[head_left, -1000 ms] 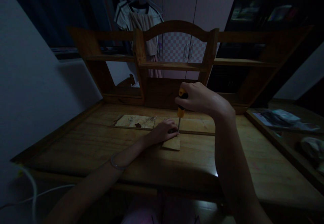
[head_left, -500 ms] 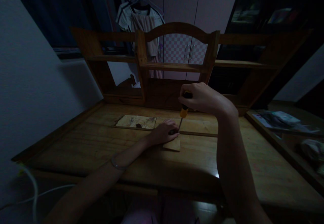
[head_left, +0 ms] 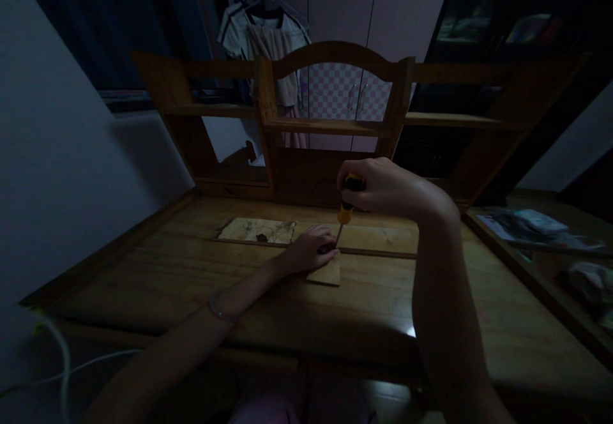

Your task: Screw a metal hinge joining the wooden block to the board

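Observation:
My right hand is closed round the yellow and black handle of a screwdriver, held nearly upright over the desk. Its thin shaft slants down to a small wooden block lying on the wooden desk. My left hand rests on the block's far left corner, fingers curled at the screwdriver tip, pinching something too small and dark to make out. A thin bracelet circles my left wrist.
A wooden hutch with shelves stands at the back of the desk. A pale worn panel lies in the desk's recessed strip. Papers lie at the right. White cables hang at the lower left. Clothes hang behind.
My right hand has shifted slightly right and turned on the handle, tilting the screwdriver a little. My left hand and the block stay put.

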Demonstrator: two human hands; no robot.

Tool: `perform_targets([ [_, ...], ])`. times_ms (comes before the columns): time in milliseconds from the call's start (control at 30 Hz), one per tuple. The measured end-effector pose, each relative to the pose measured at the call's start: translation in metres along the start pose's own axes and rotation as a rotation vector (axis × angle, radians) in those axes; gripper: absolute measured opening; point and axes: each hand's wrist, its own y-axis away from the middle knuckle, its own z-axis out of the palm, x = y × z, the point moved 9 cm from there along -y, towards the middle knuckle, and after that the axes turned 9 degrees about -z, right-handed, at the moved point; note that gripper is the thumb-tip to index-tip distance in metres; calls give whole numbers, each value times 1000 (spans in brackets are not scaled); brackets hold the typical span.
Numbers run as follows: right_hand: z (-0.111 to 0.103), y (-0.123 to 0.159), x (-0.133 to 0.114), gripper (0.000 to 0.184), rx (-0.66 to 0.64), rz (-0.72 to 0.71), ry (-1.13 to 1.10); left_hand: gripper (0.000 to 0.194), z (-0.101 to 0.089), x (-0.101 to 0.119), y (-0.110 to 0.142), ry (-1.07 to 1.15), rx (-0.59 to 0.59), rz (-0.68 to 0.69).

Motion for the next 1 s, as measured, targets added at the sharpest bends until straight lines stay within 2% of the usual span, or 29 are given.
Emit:
perform_targets([
  [533, 3, 0, 12, 20, -5, 89, 53, 15, 1, 1, -1, -25, -18, 5],
  [1000, 6, -1, 5, 19, -8, 41, 37, 18, 4, -2, -1, -11, -29, 15],
])
